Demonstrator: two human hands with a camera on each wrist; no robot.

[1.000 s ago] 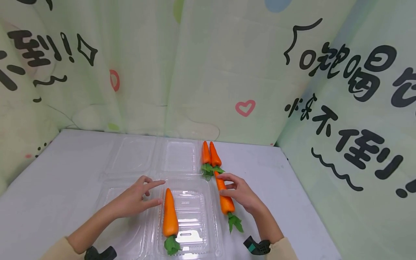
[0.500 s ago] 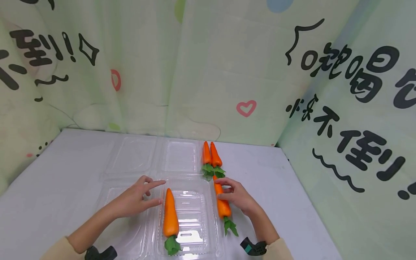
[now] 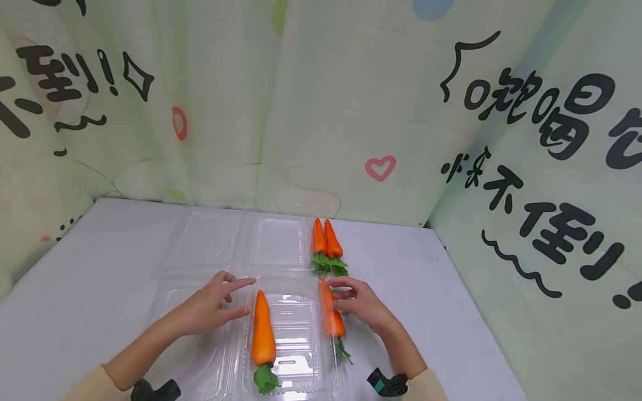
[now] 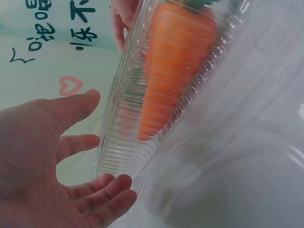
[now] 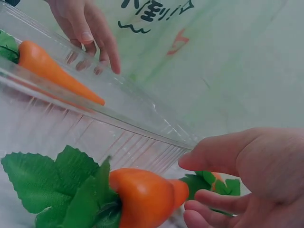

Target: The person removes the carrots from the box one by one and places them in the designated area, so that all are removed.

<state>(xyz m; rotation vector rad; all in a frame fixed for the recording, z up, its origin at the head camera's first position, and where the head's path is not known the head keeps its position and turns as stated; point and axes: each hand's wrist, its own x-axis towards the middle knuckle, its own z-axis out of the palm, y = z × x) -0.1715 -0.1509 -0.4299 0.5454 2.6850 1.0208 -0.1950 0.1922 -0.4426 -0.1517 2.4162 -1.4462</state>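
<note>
An orange carrot (image 3: 263, 328) with green leaves lies inside the clear plastic container (image 3: 296, 384), along its left side. My left hand (image 3: 215, 301) is at that container's left wall, fingers extended and spread, holding nothing; the left wrist view shows the fingertips beside the ribbed wall. A second carrot (image 5: 147, 197) lies outside along the right wall, partly seen through the plastic in the head view. Beside it is my right hand (image 3: 363, 301), thumb and fingers apart, the thumb (image 5: 194, 156) near the container's rim and the fingertips close to the carrot.
Two more carrots (image 3: 332, 239) lie side by side at the back right, leaves toward me. Open clear lids (image 3: 278, 239) extend behind the containers, and another clear container (image 3: 195, 367) is under my left forearm. A printed curtain (image 3: 311, 111) borders the white table (image 3: 416, 267).
The right hand has moved left with the carrot, which now lies against the container's right wall; thumb and fingers stand apart there. The left hand has stayed in place.
</note>
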